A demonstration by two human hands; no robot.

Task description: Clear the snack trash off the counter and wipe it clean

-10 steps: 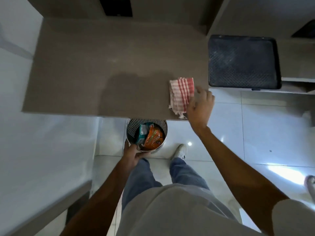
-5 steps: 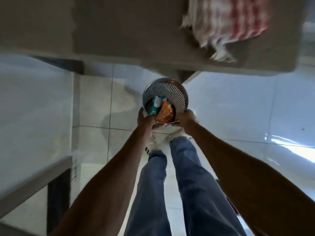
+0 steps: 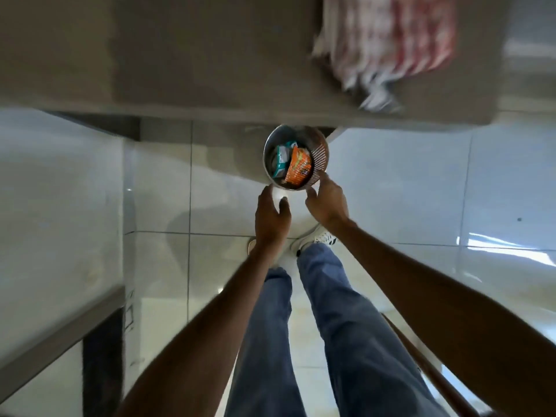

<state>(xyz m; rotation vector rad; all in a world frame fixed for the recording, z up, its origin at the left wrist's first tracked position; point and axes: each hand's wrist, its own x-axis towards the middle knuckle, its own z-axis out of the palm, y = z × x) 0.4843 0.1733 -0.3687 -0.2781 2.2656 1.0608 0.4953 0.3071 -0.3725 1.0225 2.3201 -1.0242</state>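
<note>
A small round metal bin (image 3: 320,154) stands on the floor tiles just under the counter's front edge. Inside it lie an orange snack wrapper (image 3: 298,167) and a teal one (image 3: 281,159). My left hand (image 3: 272,219) hovers just short of the bin's near rim, fingers apart and holding nothing. My right hand (image 3: 328,201) is spread too, with one fingertip at the rim's right side. A red-and-white striped cloth (image 3: 388,40), blurred, lies on the brown counter (image 3: 195,55) at the top right, partly over the edge.
My legs in blue jeans (image 3: 340,326) and white shoes (image 3: 316,237) stand directly behind the bin. A pale cabinet side (image 3: 60,206) rises at the left. Glossy white floor tiles (image 3: 421,191) spread to the right.
My right hand left the cloth and joined the left on the bin. The bin went lower and further under the counter edge, and both hands have now loosened from it.
</note>
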